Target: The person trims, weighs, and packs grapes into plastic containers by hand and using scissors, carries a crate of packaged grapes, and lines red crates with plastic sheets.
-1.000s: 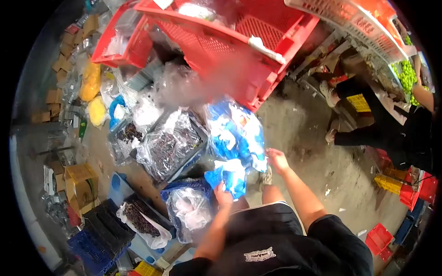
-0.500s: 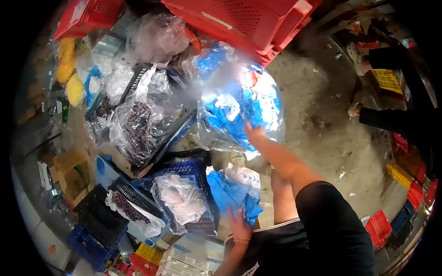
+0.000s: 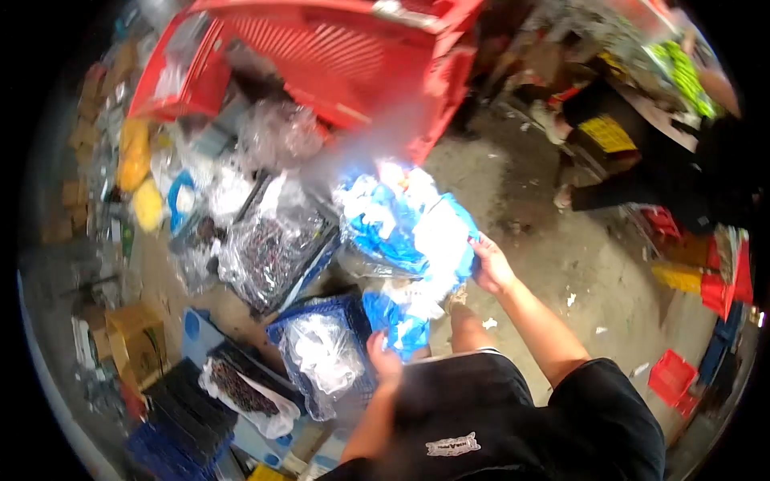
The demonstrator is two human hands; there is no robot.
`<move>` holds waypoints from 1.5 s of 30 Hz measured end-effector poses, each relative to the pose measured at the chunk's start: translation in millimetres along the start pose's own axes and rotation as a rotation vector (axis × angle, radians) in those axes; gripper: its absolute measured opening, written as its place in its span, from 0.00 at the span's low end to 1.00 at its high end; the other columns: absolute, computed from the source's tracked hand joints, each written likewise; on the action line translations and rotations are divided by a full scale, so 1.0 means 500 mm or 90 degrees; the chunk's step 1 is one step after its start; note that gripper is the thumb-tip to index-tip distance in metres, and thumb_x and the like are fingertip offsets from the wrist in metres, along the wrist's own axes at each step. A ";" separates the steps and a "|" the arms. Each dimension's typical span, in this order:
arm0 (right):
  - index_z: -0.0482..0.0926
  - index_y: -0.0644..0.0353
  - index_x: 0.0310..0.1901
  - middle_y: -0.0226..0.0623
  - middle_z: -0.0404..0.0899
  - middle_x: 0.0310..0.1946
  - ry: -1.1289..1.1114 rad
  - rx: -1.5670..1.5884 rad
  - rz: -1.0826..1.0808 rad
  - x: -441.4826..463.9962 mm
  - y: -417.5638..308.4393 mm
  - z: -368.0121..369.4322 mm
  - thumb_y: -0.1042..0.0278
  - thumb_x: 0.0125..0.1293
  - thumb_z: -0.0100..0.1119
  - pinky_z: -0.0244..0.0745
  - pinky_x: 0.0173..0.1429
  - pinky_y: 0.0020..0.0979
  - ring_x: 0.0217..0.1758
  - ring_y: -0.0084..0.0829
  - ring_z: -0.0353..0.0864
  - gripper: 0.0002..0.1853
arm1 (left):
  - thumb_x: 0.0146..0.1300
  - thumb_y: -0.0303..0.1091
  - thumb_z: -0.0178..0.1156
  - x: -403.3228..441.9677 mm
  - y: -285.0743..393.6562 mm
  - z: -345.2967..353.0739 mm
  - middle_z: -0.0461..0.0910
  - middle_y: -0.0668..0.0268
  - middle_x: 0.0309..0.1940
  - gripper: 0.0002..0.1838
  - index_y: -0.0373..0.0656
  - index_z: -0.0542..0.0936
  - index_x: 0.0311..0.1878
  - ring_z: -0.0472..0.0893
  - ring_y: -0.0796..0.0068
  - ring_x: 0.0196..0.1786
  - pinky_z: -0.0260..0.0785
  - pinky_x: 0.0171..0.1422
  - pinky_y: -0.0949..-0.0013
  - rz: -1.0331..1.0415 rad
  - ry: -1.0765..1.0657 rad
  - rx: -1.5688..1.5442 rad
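Blue-and-white plastic (image 3: pixel 437 244) lies mid-frame, its right edge pinched by the person's right hand (image 3: pixel 492 268), the left hand (image 3: pixel 386 362) at its lower edge (closed or loose, cannot tell).

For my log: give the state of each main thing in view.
Upper blue-and-white plastic, crumpled
Lower blue-and-white plastic, crumpled
Right hand, fingers closed on upper plastic's edge
Left hand, fingers at lower plastic's edge, grip unclear
Navy-blue crate, open-topped, holding a clear bag
Black crate, draped with clear plastic
Small red crate, open-topped, pale plastic inside
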State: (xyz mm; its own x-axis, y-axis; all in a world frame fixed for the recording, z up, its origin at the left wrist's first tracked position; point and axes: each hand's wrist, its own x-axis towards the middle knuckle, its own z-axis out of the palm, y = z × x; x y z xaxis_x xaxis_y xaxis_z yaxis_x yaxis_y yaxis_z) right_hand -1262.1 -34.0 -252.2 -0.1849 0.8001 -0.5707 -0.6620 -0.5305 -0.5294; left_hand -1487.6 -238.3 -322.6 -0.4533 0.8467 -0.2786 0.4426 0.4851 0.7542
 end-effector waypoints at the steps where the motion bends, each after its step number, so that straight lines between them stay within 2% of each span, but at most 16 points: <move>1: 0.67 0.60 0.49 0.29 0.74 0.39 -0.010 0.041 -0.002 -0.051 -0.028 0.018 0.67 0.62 0.49 0.69 0.48 0.25 0.43 0.22 0.73 0.14 | 0.42 0.16 0.45 0.025 0.029 -0.019 0.70 0.54 0.47 0.21 0.39 0.76 0.42 0.70 0.56 0.50 0.61 0.56 0.63 0.064 -0.023 -0.010; 4: 0.64 0.63 0.51 0.33 0.72 0.44 -0.018 0.022 -0.103 -0.205 -0.096 0.085 0.70 0.62 0.48 0.69 0.49 0.24 0.45 0.21 0.73 0.16 | 0.43 0.19 0.48 0.075 0.226 -0.046 0.70 0.55 0.48 0.19 0.39 0.77 0.42 0.69 0.59 0.52 0.59 0.58 0.64 0.129 -0.134 -0.098; 10: 0.70 0.59 0.44 0.45 0.66 0.42 0.447 -0.878 -0.756 -0.475 -0.169 0.093 0.81 0.46 0.55 0.65 0.46 0.33 0.44 0.44 0.66 0.20 | 0.52 0.32 0.55 -0.050 0.568 0.004 0.58 0.54 0.59 0.22 0.38 0.69 0.52 0.57 0.63 0.63 0.51 0.64 0.65 0.167 -0.592 -0.368; 14: 0.69 0.61 0.48 0.52 0.59 0.56 0.412 -0.885 -0.704 -0.682 -0.239 0.039 0.68 0.47 0.58 0.55 0.60 0.41 0.59 0.49 0.56 0.23 | 0.46 0.27 0.59 -0.198 0.712 0.066 0.59 0.52 0.56 0.25 0.39 0.68 0.51 0.62 0.61 0.60 0.60 0.59 0.63 -0.012 -0.849 -0.532; 16: 0.59 0.67 0.56 0.54 0.47 0.63 0.346 -0.796 -0.652 -0.761 -0.233 -0.044 0.56 0.46 0.63 0.43 0.66 0.43 0.66 0.53 0.42 0.38 | 0.41 0.25 0.62 -0.312 0.756 0.103 0.56 0.53 0.57 0.29 0.40 0.68 0.52 0.62 0.58 0.59 0.59 0.60 0.63 0.585 -0.459 -0.095; 18: 0.59 0.69 0.56 0.56 0.53 0.60 0.508 -0.651 -0.688 -0.838 -0.233 -0.074 0.55 0.45 0.65 0.49 0.64 0.39 0.64 0.49 0.52 0.40 | 0.38 0.25 0.64 -0.449 0.816 0.137 0.56 0.55 0.58 0.30 0.40 0.69 0.51 0.63 0.56 0.57 0.59 0.60 0.64 0.652 -0.514 -0.140; 20: 0.62 0.67 0.54 0.44 0.69 0.50 0.504 -0.287 -0.642 -0.916 -0.231 -0.192 0.67 0.52 0.60 0.65 0.54 0.34 0.52 0.36 0.70 0.29 | 0.38 0.25 0.62 -0.561 0.835 0.199 0.59 0.55 0.56 0.28 0.39 0.70 0.49 0.66 0.58 0.55 0.62 0.57 0.65 0.692 -0.593 -0.138; 22: 0.66 0.65 0.50 0.39 0.72 0.46 0.531 0.248 -0.622 -1.036 -0.245 -0.332 0.70 0.56 0.55 0.68 0.51 0.33 0.49 0.34 0.72 0.20 | 0.42 0.24 0.59 -0.616 0.811 0.318 0.71 0.57 0.47 0.21 0.35 0.72 0.44 0.72 0.67 0.48 0.68 0.46 0.71 0.702 -0.661 -0.229; 24: 0.68 0.62 0.48 0.41 0.72 0.45 0.348 0.469 -0.667 -1.182 -0.271 -0.457 0.67 0.60 0.48 0.69 0.50 0.33 0.47 0.31 0.72 0.15 | 0.45 0.22 0.58 -0.655 0.840 0.375 0.76 0.64 0.38 0.17 0.34 0.73 0.42 0.75 0.74 0.41 0.67 0.43 0.74 0.249 -0.969 -0.244; 28: 0.68 0.63 0.49 0.39 0.72 0.46 0.460 0.363 -0.812 -1.350 -0.280 -0.616 0.63 0.62 0.47 0.67 0.52 0.30 0.48 0.30 0.71 0.17 | 0.48 0.19 0.56 -0.771 0.892 0.445 0.77 0.66 0.35 0.15 0.35 0.74 0.42 0.76 0.78 0.35 0.68 0.40 0.75 0.072 -1.094 -0.314; 31: 0.66 0.61 0.52 0.33 0.68 0.46 1.072 -0.209 -0.727 -1.402 -0.314 -0.693 0.80 0.51 0.53 0.65 0.51 0.24 0.49 0.24 0.68 0.23 | 0.46 0.18 0.55 -0.853 0.924 0.523 0.77 0.64 0.35 0.16 0.33 0.73 0.42 0.77 0.76 0.34 0.69 0.39 0.75 0.113 -1.093 -0.251; 34: 0.68 0.63 0.50 0.34 0.71 0.43 0.846 -0.238 -0.828 -1.473 -0.362 -0.803 0.83 0.48 0.56 0.68 0.44 0.23 0.46 0.21 0.70 0.24 | 0.46 0.18 0.55 -0.921 0.968 0.612 0.77 0.64 0.34 0.16 0.33 0.73 0.42 0.77 0.76 0.33 0.69 0.39 0.74 0.269 -1.073 -0.173; 35: 0.72 0.64 0.46 0.31 0.76 0.35 0.831 -0.206 -0.667 -1.496 -0.374 -0.853 0.79 0.50 0.57 0.68 0.41 0.21 0.39 0.19 0.73 0.18 | 0.45 0.17 0.55 -0.948 0.987 0.641 0.77 0.64 0.33 0.17 0.33 0.73 0.42 0.77 0.76 0.34 0.70 0.40 0.74 0.234 -1.096 -0.185; 38: 0.75 0.65 0.40 0.30 0.78 0.31 0.793 0.261 -0.710 -1.567 -0.469 -0.974 0.64 0.60 0.53 0.68 0.39 0.22 0.32 0.20 0.74 0.12 | 0.46 0.18 0.53 -1.021 1.068 0.775 0.78 0.63 0.34 0.16 0.33 0.73 0.42 0.78 0.74 0.35 0.70 0.40 0.73 0.115 -1.195 -0.189; 44: 0.75 0.64 0.38 0.30 0.77 0.29 0.947 0.269 -0.833 -1.665 -0.585 -1.207 0.64 0.61 0.51 0.67 0.36 0.21 0.30 0.19 0.73 0.11 | 0.48 0.19 0.53 -1.227 1.216 1.063 0.78 0.64 0.32 0.15 0.33 0.73 0.43 0.77 0.76 0.33 0.70 0.38 0.74 0.110 -1.315 -0.048; 45: 0.75 0.65 0.37 0.29 0.76 0.28 0.993 0.219 -0.811 -1.695 -0.599 -1.212 0.65 0.61 0.51 0.67 0.35 0.21 0.29 0.18 0.72 0.11 | 0.49 0.20 0.54 -1.252 1.242 1.118 0.78 0.64 0.31 0.14 0.32 0.74 0.42 0.77 0.77 0.31 0.70 0.36 0.75 0.333 -1.266 0.092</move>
State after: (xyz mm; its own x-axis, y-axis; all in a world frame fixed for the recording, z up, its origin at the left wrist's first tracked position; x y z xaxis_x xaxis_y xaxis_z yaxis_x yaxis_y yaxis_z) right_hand -467.1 -722.9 9.7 0.9250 -0.3688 -0.0912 -0.0030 0.2329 -0.9725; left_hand -496.5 -344.8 -12.1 0.9438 -0.1409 -0.2989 0.3136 0.0963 0.9447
